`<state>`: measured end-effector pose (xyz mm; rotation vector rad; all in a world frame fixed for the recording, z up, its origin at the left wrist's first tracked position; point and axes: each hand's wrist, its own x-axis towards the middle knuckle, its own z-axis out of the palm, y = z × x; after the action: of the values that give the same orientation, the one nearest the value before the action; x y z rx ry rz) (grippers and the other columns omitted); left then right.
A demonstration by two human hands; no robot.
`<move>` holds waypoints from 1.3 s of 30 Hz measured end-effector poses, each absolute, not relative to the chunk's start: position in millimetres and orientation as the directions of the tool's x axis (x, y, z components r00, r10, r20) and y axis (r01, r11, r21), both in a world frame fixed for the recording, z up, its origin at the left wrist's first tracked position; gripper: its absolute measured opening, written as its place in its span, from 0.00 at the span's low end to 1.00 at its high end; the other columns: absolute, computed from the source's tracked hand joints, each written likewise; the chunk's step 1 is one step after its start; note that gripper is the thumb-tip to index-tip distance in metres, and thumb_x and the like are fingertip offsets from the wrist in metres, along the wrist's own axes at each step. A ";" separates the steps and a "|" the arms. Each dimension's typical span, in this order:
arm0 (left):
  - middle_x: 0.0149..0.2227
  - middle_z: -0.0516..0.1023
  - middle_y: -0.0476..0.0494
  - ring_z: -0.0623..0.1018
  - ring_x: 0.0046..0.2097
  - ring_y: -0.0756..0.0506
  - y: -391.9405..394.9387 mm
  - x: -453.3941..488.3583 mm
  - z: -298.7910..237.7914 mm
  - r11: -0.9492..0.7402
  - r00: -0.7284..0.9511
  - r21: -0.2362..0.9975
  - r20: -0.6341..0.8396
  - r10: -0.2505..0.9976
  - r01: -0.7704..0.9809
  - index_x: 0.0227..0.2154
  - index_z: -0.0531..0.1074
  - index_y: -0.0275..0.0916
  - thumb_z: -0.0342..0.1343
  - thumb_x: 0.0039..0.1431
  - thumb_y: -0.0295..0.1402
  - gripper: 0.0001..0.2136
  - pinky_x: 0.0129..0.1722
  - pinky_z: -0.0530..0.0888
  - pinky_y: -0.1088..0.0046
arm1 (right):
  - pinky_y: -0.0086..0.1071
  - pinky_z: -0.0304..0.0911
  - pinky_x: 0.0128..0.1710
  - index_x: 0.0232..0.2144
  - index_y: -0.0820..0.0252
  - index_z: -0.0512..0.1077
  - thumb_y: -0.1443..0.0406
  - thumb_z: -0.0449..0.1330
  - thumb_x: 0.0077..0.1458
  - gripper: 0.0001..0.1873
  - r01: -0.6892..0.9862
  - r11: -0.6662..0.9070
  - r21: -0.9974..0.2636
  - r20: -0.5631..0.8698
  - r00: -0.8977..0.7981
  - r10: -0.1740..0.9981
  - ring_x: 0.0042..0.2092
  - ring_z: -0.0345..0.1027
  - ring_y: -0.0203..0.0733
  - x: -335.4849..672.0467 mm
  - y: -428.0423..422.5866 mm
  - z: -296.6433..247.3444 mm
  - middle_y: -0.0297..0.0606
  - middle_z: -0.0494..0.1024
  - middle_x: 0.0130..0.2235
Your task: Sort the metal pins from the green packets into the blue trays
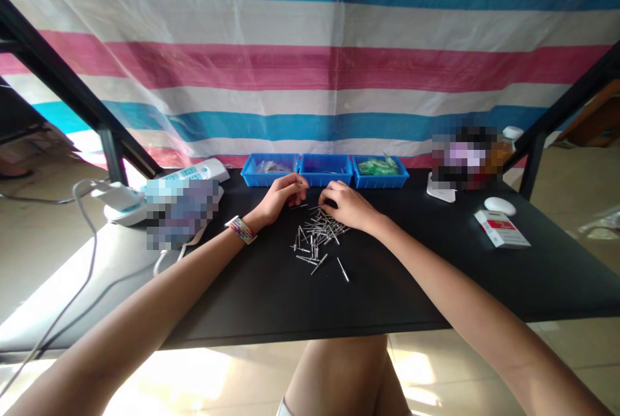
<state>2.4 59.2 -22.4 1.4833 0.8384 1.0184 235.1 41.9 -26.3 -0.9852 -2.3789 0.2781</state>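
A loose pile of blind rivets (317,235), thin and silver, lies on the black table in front of me. My right hand (349,206) is at the pile's far edge, its thumb and fingers pinched on a rivet whose thin end shows beside the fingertips. To the left, my left hand (281,199) has its fingers curled together just in front of the bins; what they hold, if anything, is too small to make out. Beyond my hands, the middle blue bin (325,178) has a few thin metal pieces in it.
The left blue bin (247,178) contains clear plastic pieces; the right blue bin (380,181) contains green ones. At left are a power strip (213,170) and cable (92,254). A red-white box (504,230), a white mouse-shaped object (500,206) and a bottle (511,138) stand at right.
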 end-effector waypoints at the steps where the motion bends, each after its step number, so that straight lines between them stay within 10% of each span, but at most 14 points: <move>1: 0.27 0.74 0.49 0.70 0.25 0.51 59.7 2.2 -22.8 -0.153 0.385 0.988 0.151 0.911 -0.026 0.37 0.73 0.37 0.61 0.58 0.39 0.10 0.23 0.61 0.76 | 0.39 0.65 0.48 0.35 0.58 0.78 0.74 0.65 0.59 0.06 0.588 0.706 -0.393 0.400 -0.582 0.708 0.45 0.68 0.46 237.3 42.8 -25.7 0.39 0.74 0.38; 12: 0.27 0.73 0.48 0.68 0.26 0.52 55.9 4.2 -18.2 -0.210 0.389 0.970 0.148 0.909 0.122 0.34 0.76 0.35 0.60 0.60 0.43 0.13 0.23 0.60 0.77 | 0.30 0.64 0.33 0.30 0.59 0.76 0.70 0.68 0.54 0.04 0.248 0.547 -0.800 0.458 -0.338 0.822 0.31 0.70 0.37 231.8 48.3 -30.5 0.32 0.77 0.31; 39: 0.28 0.76 0.48 0.70 0.28 0.51 55.0 5.3 -17.9 -0.228 0.430 0.961 0.141 0.892 0.158 0.32 0.76 0.36 0.64 0.58 0.45 0.15 0.26 0.63 0.76 | 0.33 0.68 0.30 0.31 0.58 0.74 0.61 0.71 0.44 0.12 -0.082 0.269 -0.960 0.279 -0.165 0.946 0.29 0.72 0.38 224.7 43.8 -33.5 0.32 0.77 0.28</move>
<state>5.3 55.0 -17.9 1.6718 0.9251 0.9075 224.7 43.8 -33.5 -0.8700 -1.4107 1.1490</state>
